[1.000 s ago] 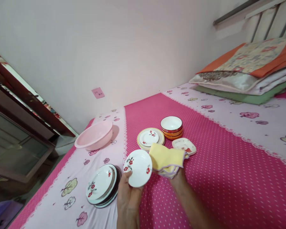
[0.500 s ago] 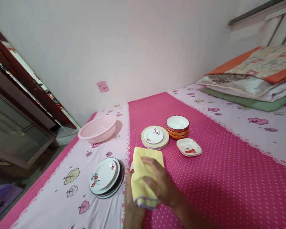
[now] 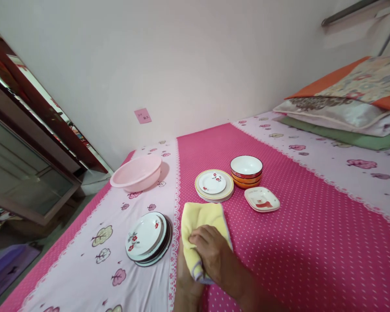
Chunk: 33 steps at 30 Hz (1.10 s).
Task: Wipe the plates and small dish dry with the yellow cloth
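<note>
My right hand (image 3: pixel 212 251) is closed on a yellow cloth (image 3: pixel 204 214) with a purple edge, its fingers curled and pressing into the fabric. Beneath the cloth is my left hand (image 3: pixel 186 275), its fingers mostly hidden; it supports a small white plate that the cloth now covers. To the left lies a stack of white, dark-rimmed plates (image 3: pixel 145 235), the top one with red flowers. Just beyond the cloth sits a second stack of plates (image 3: pixel 211 182) with yellow rims and a small flowered plate on top. A squarish dish (image 3: pixel 263 199) rests to the right.
Several stacked bowls (image 3: pixel 246 167), white inside and red and orange outside, stand behind the dish. A pink basin (image 3: pixel 138 173) is at the back left near the wall. Folded bedding and cushions (image 3: pixel 344 104) lie at the far right of the pink bedspread (image 3: pixel 295 260).
My right hand's fingers have gone from spread over the cloth to bunched into it. The flowered edge of the held plate is now covered. The view has shifted slightly.
</note>
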Each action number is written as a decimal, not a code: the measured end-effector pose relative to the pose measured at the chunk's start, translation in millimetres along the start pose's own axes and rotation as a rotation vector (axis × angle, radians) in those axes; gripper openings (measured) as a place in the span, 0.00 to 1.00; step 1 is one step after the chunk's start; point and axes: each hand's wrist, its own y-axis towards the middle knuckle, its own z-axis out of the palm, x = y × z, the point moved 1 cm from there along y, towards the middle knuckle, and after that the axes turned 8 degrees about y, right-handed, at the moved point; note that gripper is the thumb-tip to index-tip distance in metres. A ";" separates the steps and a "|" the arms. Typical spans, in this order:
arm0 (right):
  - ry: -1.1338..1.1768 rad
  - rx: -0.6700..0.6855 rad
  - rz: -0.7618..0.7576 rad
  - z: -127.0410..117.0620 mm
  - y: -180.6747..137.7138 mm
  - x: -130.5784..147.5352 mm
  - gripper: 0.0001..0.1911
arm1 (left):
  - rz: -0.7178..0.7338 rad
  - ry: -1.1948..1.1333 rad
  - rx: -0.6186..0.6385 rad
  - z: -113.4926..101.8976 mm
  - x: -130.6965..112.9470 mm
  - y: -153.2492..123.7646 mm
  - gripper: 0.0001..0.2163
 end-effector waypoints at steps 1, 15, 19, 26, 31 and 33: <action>-0.022 -0.021 -0.014 -2.0 0.2 -1.8 0.13 | 0.006 -0.010 -0.001 3.8 5.0 -0.4 0.18; -0.204 -0.152 0.146 -8.6 -4.5 -36.3 0.14 | 0.172 -0.126 -0.049 25.7 4.1 -6.7 0.20; -0.135 0.004 0.177 1.9 -3.6 -15.8 0.11 | 0.183 -0.057 -0.024 10.9 -8.7 -2.9 0.23; 0.074 -0.014 0.009 2.3 -0.1 14.5 0.17 | 0.246 0.205 -0.085 1.1 11.8 1.6 0.19; -0.093 -0.148 -0.065 -6.0 3.3 1.0 0.20 | 0.273 0.164 0.073 24.9 42.4 -4.7 0.20; -0.189 -0.194 -0.027 -9.2 3.5 -11.9 0.21 | 0.172 0.103 0.133 28.7 45.1 -6.6 0.22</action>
